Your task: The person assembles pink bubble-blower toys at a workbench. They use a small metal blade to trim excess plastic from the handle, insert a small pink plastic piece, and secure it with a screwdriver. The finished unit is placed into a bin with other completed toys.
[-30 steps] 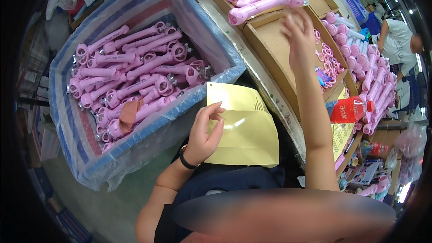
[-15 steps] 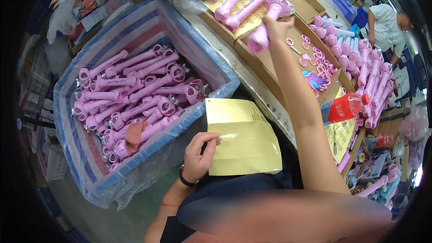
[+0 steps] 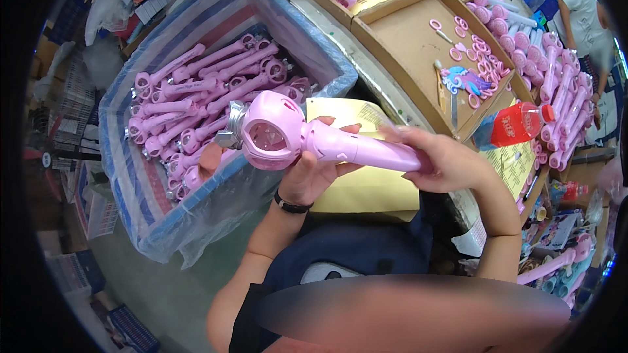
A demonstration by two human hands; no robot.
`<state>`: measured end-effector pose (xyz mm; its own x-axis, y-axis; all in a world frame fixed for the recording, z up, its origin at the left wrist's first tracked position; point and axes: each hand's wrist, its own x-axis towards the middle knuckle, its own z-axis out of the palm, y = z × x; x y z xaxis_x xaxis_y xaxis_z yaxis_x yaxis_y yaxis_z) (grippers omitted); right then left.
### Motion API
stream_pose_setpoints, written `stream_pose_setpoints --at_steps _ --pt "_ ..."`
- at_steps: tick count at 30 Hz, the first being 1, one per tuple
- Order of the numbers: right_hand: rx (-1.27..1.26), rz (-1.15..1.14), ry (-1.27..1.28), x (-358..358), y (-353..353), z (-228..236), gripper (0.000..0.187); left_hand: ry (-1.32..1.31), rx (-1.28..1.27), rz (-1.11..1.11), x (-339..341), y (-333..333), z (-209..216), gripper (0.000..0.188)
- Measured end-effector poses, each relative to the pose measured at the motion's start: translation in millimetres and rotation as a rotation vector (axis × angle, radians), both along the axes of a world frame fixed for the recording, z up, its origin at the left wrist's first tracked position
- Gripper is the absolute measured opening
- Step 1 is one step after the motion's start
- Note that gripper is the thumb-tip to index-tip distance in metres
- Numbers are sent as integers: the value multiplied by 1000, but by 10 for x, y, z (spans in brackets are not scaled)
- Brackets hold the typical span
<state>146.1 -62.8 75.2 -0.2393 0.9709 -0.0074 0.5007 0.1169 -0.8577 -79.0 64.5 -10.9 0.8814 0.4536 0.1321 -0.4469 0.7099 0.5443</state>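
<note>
Both my hands hold a pink toy wand (image 3: pixel 363 151) nearly level over my lap, its openwork round head and silvery tip toward the left. My left hand (image 3: pixel 306 182) cradles it from below just behind the head, thumb up on the near side. Closed around the end of the handle is my right hand (image 3: pixel 448 162). Beneath the wand, a yellow printed sheet (image 3: pixel 379 197) lies across my lap, partly covered by the hands and the toy.
At left stands a striped, plastic-lined bin (image 3: pixel 154 219) heaped with pink wands. A cardboard tray (image 3: pixel 399 33) at upper right holds pink rings and a blue-purple piece. Beside it are a red-labelled bottle (image 3: pixel 517 124) and stacked wands (image 3: pixel 566 104). Another person (image 3: pixel 582 19) stands beyond.
My right hand has brought the wand from the far tray down over my lap and now grips its handle end. My left hand has risen from the yellow sheet to hold it too.
</note>
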Motion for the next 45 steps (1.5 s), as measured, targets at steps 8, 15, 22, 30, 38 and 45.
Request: stream_pose_setpoints --at_steps 8,15,22,30,38,45 --pt "621 -897 802 -325 -122 -255 8 112 -110 424 64 -275 131 61" --pt "427 -1031 843 -671 -3 -565 7 178 -150 435 78 -377 218 64" --pt "414 -1013 726 -599 -10 -577 8 204 -154 388 94 -368 213 61" --pt "413 -1038 686 -601 8 -607 8 215 -174 389 108 -355 225 60" --pt "408 -1029 677 -588 24 -640 9 223 -184 390 103 -348 216 60" --pt "427 -1043 623 -603 21 -683 9 226 -161 389 108 -357 212 61"
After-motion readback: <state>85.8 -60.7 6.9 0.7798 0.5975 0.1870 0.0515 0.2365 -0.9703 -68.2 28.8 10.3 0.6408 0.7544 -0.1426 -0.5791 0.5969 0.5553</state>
